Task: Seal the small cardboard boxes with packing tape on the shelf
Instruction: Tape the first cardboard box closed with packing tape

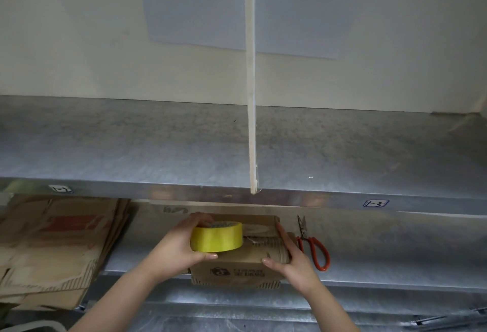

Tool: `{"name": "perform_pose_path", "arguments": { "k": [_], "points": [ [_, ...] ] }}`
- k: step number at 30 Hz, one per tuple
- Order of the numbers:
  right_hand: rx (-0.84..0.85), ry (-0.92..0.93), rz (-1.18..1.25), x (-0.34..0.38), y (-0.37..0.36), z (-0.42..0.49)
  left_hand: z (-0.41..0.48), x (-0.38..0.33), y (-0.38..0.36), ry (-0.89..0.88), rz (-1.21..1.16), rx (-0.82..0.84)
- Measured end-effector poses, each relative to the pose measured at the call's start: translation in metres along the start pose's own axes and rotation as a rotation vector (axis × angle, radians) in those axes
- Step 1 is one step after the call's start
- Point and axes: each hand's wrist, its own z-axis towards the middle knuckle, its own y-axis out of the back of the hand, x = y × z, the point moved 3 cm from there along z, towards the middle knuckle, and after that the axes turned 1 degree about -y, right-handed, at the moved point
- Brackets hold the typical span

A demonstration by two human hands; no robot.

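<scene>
Box (237,268): small, cardboard, at the front edge of the lower shelf (395,252), top flaps down, printed face toward the camera.

Left hand (176,250): grips the yellow tape roll (216,236). Its fingers (200,219) curl over the roll's far top rim, and the thumb is pressed against the near lower edge. The roll lies flat over the left part of the box top. Can't tell whether it rests on the box or is held just above it.

Right hand (292,260): not curled. Fingers are straight and close together, laid flat along the box's right side. The thumb is spread away from them and lies on the near top edge of the box. The hand is touching the box, not pinching it.

Scissors (313,247): red handles, blades closed and pointing toward the back, lying on the same shelf just right of the right hand and apart from the box.

Flattened cartons (52,247): stacked at the left end of the lower shelf, well apart from the box.

Upper shelf (158,147): bare metal, split by a white upright divider (251,94). A paper sign (237,2) with handwritten characters hangs on the back wall. Two small labels (61,188) sit on its front lip.
</scene>
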Motion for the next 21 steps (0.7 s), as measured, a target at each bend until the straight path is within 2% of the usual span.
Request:
{"name": "perform_pose_path", "arguments": {
  "k": [4, 11, 15, 18, 21],
  "points": [
    [0.003, 0.004, 0.017, 0.003, -0.001, -0.002, 0.002, -0.006, 0.008, -0.018, -0.003, -0.082],
    [0.014, -0.018, 0.027, 0.007, -0.004, -0.002, 0.003, 0.009, 0.037, 0.030, 0.126, -0.040],
    [0.013, -0.022, 0.047, 0.009, -0.014, -0.005, -0.010, 0.023, 0.042, -0.048, 0.024, 0.095],
    [0.021, -0.021, 0.049, 0.009, -0.013, -0.006, -0.016, 0.036, 0.045, -0.039, -0.073, 0.029],
    [0.015, -0.021, 0.067, 0.009, -0.009, -0.005, -0.010, 0.033, 0.048, -0.053, -0.070, 0.007]
  ]
}}
